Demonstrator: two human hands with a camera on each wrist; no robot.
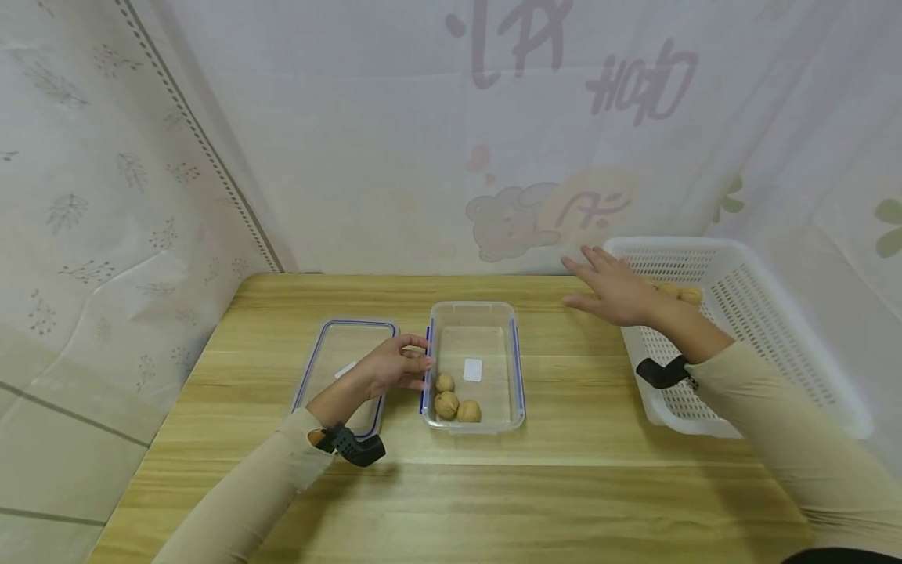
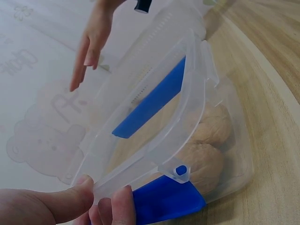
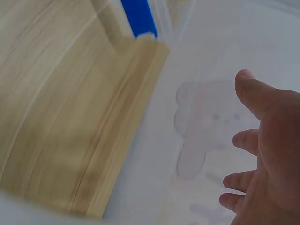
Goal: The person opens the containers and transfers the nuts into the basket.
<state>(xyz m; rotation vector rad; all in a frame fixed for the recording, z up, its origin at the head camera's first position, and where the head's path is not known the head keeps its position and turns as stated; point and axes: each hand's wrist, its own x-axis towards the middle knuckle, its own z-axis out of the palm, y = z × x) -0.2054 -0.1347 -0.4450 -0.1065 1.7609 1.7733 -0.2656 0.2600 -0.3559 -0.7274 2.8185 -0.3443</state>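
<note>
A clear plastic food container (image 1: pixel 493 407) with blue side latches holds three walnuts (image 1: pixel 446 405) in its near left corner. My left hand (image 1: pixel 395 364) is at its left side. In the left wrist view the thumb (image 2: pixel 84 187) lies at the rim and the fingers (image 2: pixel 123 206) bend against the wall by the blue latch (image 2: pixel 168 199), pinching the edge. My right hand (image 1: pixel 613 290) hovers over the left rim of the white basket (image 1: pixel 676 423), fingers spread and holding nothing. Inside the basket, several walnuts (image 1: pixel 690 295) show partly behind the right hand and forearm.
Left of the container lies its clear lid (image 1: pixel 319 352) with a blue seal, partly under the left forearm. The wooden table (image 1: pixel 564 501) ends at a printed curtain (image 1: pixel 366 196) behind. A white label (image 1: pixel 473 370) is on the container's floor.
</note>
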